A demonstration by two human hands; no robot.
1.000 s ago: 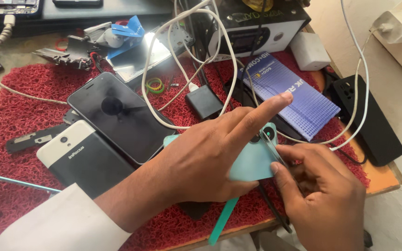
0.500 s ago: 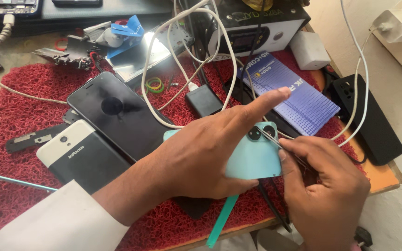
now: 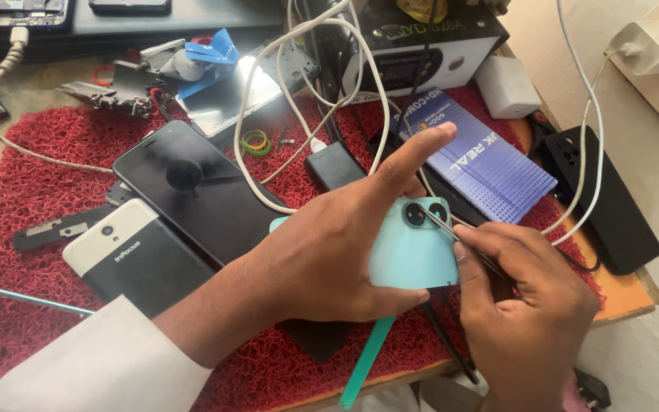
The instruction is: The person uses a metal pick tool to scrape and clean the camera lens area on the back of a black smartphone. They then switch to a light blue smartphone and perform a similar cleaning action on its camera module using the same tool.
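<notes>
Teal phone (image 3: 409, 252) lies back-up on the red mat (image 3: 32, 183), near the front edge of the tabletop (image 3: 623, 297), held under my left hand (image 3: 329, 252). Back cover is on; the twin camera lenses (image 3: 425, 214) sit at its upper corner. My judgement: work is at an early stage, since the cover looks unlifted along the edges I can see and no parts of this phone lie loose beside it.

Left hand: palm and thumb clamp the phone's near side, index finger stretched out straight over the top edge, pointing toward the blue box (image 3: 482, 160). Forearm comes in from lower left, white sleeve (image 3: 93, 370).

Right hand (image 3: 528, 313): closed in a pinch on thin metal tweezers (image 3: 459, 236), tips touching the cover right at the lenses. Wrist low, off the front edge.

A teal pry tool (image 3: 368, 358) lies under the phone, unused.
</notes>
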